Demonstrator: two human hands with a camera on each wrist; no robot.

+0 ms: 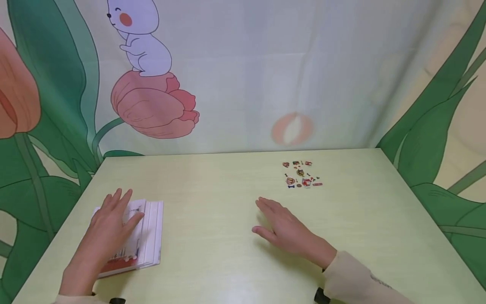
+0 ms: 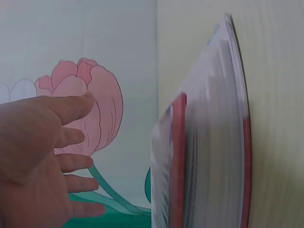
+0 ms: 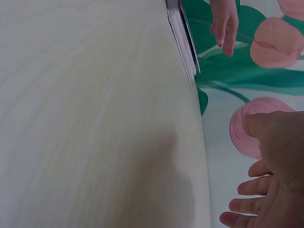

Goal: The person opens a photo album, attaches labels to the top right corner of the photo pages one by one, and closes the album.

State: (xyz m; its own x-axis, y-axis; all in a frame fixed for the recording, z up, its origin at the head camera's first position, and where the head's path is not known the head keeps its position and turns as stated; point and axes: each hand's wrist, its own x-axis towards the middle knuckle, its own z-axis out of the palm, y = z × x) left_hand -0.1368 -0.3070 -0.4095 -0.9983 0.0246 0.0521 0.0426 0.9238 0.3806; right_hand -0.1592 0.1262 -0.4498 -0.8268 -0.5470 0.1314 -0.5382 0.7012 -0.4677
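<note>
A thick book (image 1: 152, 236) with a white and red cover lies at the left of the table. In the left wrist view its page edges (image 2: 213, 142) show between the red cover edges. My left hand (image 1: 110, 226) is over the book with fingers spread and straight, and a gap shows between palm and cover in the left wrist view. Over the middle of the table, my right hand (image 1: 282, 228) holds nothing, its fingers extended and thumb apart. Farther back, beyond the right hand, lies a group of small colourful flat pieces like stickers (image 1: 301, 174).
The pale wooden table (image 1: 212, 198) reaches back to a curtain (image 1: 243, 76) printed with tulips, leaves and a white animal. Dark bands sit at both wrists, by the beige sleeves (image 1: 360, 276).
</note>
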